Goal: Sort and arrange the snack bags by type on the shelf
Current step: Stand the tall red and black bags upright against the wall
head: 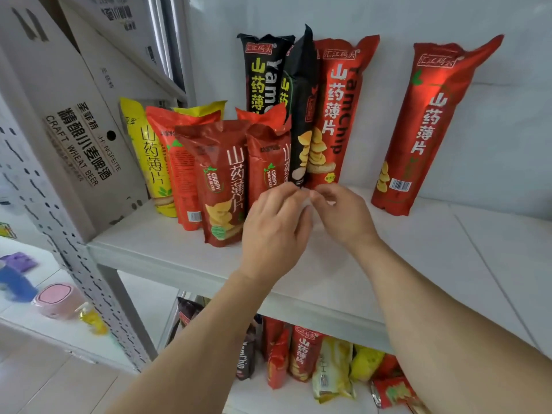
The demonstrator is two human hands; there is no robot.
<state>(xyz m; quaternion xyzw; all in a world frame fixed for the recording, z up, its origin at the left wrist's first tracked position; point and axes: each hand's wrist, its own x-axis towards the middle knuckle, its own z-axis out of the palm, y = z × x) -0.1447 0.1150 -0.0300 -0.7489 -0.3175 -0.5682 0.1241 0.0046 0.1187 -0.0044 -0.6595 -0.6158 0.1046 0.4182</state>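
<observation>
On the white shelf (388,264) stand yam chip bags. A tall black bag (302,94), turned edge-on, stands between another tall black bag (260,76) and a tall red bag (337,109). My left hand (274,228) and my right hand (343,216) meet at the bottom end of the edge-on black bag, fingertips pinching it there. A second tall red bag (430,124) leans on the wall to the right, apart from the rest. Short dark-red bags (218,180) (265,162), orange-red bags (179,162) and yellow bags (146,150) crowd the left.
A cardboard beer box (89,115) leans at the shelf's left end. The lower shelf holds several mixed snack bags (304,354). A perforated metal upright (59,222) frames the left side. Beyond it a white surface carries a pink container (56,300) and small items.
</observation>
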